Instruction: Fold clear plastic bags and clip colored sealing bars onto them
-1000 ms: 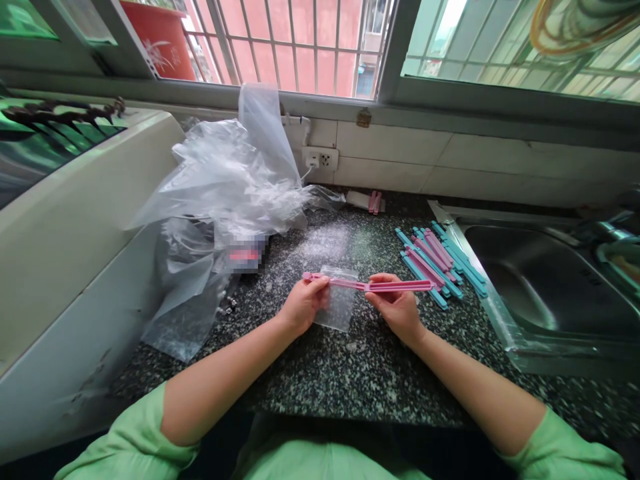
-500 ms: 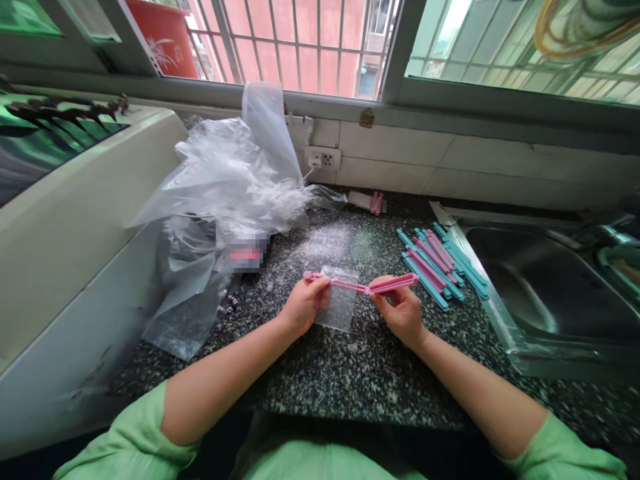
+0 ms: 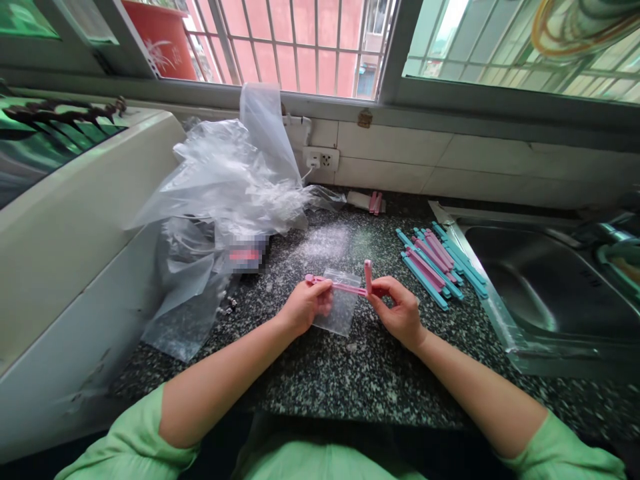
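My left hand (image 3: 303,307) pinches one end of a pink sealing clip (image 3: 345,287) together with the top edge of a small clear zip bag (image 3: 341,303). The bag hangs just above the speckled black counter (image 3: 370,373). My right hand (image 3: 400,312) grips the clip's other arm near the hinge; that arm stands upright, folded up from the first. Both hands are closed on the clip.
Several loose pink and blue clips (image 3: 440,263) lie right of my hands, by the steel sink (image 3: 540,293). A heap of clear plastic bags (image 3: 225,193) sits at the left against a white appliance (image 3: 75,233). A wall socket (image 3: 321,159) and a small pink clip (image 3: 374,202) are at the back.
The clip's right arm has swung up from lying straight out to the right to standing upright at the hinge. My right hand moved slightly left with it. The left hand stayed put.
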The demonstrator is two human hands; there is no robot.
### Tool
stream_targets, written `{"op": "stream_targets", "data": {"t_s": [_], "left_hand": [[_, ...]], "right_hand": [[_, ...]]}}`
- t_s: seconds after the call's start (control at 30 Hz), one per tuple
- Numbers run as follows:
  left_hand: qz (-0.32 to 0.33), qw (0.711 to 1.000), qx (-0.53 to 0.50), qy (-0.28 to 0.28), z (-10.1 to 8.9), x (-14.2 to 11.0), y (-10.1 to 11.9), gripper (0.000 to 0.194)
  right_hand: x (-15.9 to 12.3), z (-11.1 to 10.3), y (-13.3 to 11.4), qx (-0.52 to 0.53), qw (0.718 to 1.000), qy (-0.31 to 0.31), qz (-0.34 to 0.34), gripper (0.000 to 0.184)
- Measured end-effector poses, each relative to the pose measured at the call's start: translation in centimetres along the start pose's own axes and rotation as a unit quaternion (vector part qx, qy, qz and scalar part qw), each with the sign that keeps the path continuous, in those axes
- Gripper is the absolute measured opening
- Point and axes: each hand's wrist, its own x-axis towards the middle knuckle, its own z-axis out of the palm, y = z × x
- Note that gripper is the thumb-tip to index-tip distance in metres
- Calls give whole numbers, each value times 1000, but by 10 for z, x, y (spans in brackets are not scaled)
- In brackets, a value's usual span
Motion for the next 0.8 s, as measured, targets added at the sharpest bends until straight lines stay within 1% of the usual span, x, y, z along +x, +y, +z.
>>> {"op": "stream_targets", "data": {"t_s": [0.1, 0.23, 0.57, 0.67, 0.8], "left_hand": [[0, 1000, 0, 1, 0, 0, 0, 32], [7, 1000, -1, -6, 0, -1, 0, 32], [-19, 1000, -4, 6, 0, -1, 0, 38], [-27, 999, -16, 13, -1, 0, 0, 35], [-31, 999, -29, 17, -1, 0, 0, 26]], "right_hand": [[1, -1, -2, -21, 1000, -4, -11, 9], [1, -1, -3, -35, 999, -12, -3, 7], [0, 0, 1, -32, 999, -24, 6, 8], [0, 0, 0, -37, 999, -25, 4, 8], [0, -1, 1, -48, 998, -32, 6, 9]]}}
